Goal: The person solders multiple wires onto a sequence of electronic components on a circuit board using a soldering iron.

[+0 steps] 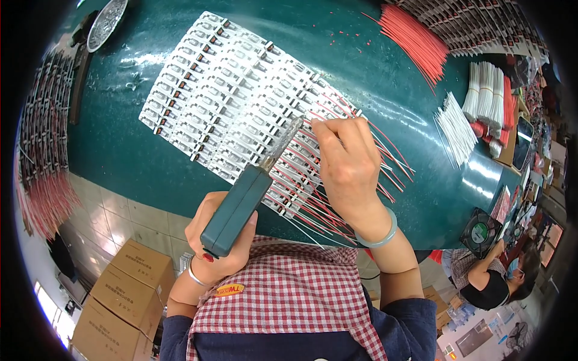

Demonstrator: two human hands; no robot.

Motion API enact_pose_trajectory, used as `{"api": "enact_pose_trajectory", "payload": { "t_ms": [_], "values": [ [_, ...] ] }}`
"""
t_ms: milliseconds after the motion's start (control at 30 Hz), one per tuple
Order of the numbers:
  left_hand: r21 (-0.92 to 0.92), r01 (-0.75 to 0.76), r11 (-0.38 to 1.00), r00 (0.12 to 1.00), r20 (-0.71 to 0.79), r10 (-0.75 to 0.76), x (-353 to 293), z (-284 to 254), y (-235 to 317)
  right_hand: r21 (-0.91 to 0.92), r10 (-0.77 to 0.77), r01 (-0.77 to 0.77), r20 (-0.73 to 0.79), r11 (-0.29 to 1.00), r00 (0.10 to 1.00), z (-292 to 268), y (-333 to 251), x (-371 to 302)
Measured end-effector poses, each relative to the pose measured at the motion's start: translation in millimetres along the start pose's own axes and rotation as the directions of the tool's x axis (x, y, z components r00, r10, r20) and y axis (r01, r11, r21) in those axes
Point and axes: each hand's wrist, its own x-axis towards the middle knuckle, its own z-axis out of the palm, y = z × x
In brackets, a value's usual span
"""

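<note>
Gripping soldering iron (241,204) — left hand (212,240); right hand (346,165) pinching wires (385,171).

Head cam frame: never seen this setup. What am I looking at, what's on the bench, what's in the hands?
There is one picture, from a fisheye camera worn on a person's head and looking down, so straight edges bend near the rim. No robot: two bare hands work at a dark green table. The left hand grips a soldering iron by its teal handle, with the metal tip reaching over rows of small white parts laid out as a sheet. The right hand presses on thin red and white wires lying over the sheet's near end. Spare red wires and white wire bundles lie farther right. Cardboard boxes stand on the floor, and another person sits at lower right.
</note>
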Motion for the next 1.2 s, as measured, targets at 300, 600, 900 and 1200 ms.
{"api": "enact_pose_trajectory", "payload": {
  "t_ms": [300, 600, 900, 1200],
  "values": [
    [0.000, 0.079, 0.997, 0.996, 0.036, -0.079, -15, -9, -3, 0.000, -0.004, 0.004, 0.003, 1.000, 1.000, -1, 0, 1],
    [-0.030, 0.165, 0.986, 0.985, 0.055, -0.163, -6, -12, 4, -0.013, -0.038, 0.038, 0.036, 0.999, 0.999, 0, 4, 0],
    [-0.047, 0.133, 0.990, 0.990, 0.043, -0.131, -2, -7, 0, -0.009, 0.032, -0.033, -0.052, 0.999, 0.998, -1, 4, 3],
    [-0.001, 0.122, 0.993, 0.990, 0.066, -0.122, 5, -4, 3, -0.033, 0.028, -0.028, -0.012, 0.999, 1.000, 0, 3, 5]
  ]
}}
